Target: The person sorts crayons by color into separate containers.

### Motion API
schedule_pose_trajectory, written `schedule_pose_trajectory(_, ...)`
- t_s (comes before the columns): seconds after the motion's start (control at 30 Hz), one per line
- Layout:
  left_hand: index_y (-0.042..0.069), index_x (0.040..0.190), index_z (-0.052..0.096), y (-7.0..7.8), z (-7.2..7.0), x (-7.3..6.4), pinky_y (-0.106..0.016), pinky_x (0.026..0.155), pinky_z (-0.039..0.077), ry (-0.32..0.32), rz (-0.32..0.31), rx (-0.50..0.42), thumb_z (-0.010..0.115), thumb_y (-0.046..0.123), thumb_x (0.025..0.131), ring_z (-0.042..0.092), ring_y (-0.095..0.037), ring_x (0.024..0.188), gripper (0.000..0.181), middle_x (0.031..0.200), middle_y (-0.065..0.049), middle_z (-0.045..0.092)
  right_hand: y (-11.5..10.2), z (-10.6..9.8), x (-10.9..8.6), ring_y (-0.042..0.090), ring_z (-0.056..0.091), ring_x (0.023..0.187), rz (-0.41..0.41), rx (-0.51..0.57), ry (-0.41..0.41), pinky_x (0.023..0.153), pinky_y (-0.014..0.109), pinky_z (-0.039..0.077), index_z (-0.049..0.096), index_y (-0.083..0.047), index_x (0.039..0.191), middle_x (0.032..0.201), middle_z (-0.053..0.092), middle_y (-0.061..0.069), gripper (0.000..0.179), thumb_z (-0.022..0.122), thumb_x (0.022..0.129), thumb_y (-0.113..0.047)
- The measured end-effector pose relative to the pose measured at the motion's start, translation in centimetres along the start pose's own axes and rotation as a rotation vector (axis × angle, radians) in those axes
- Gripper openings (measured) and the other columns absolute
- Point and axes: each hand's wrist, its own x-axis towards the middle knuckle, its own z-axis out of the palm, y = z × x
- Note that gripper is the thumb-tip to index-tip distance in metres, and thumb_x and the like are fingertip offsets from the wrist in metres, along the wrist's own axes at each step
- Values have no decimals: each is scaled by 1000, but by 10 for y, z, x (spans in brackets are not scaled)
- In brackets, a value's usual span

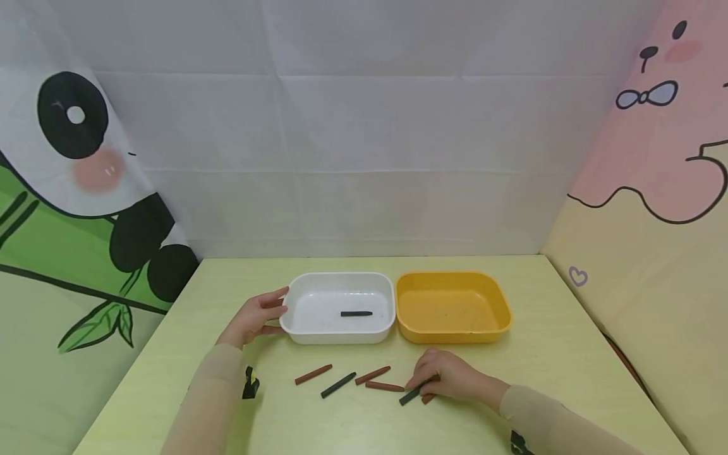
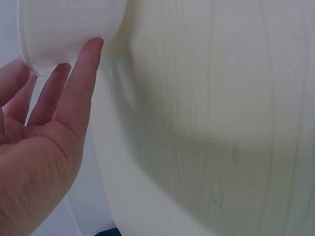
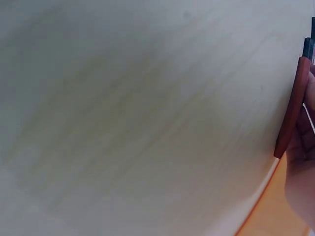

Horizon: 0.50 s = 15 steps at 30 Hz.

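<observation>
My left hand (image 1: 254, 316) reaches to the left side of a white tray (image 1: 341, 339), its extended fingers touching the tray's outer wall and rim. One dark crayon (image 1: 356, 313) lies inside that tray. In front of the yellow tray (image 1: 455, 337), my right hand (image 1: 446, 374) pinches another dark crayon (image 1: 411, 396) low over the table. A brown crayon (image 1: 428, 399) shows just under this hand; in the right wrist view a brown crayon (image 3: 294, 108) lies close along the fingers. Whether the hand also touches it, I cannot tell.
Left of my right hand lie a brown crayon (image 1: 313, 374), a dark crayon (image 1: 338, 385) and two more brown crayons, one slanted (image 1: 372, 375) and one nearly level (image 1: 384, 386). The two trays stand side by side on the pale wooden table (image 1: 227, 278), before a white cloth backdrop.
</observation>
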Motion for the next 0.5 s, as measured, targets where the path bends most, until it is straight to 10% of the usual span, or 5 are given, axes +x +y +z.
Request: schedule_pose_trajectory(0.5,10,155,34,-4,-2,6,-49,85,56,11,-5,-6,56,6,101,54,-40,121,59,151,-30,35,-11,-10,10,5,57,89,145,253,81,78,26,52,81,-12,100,97,69,-6,18,74,86,-2)
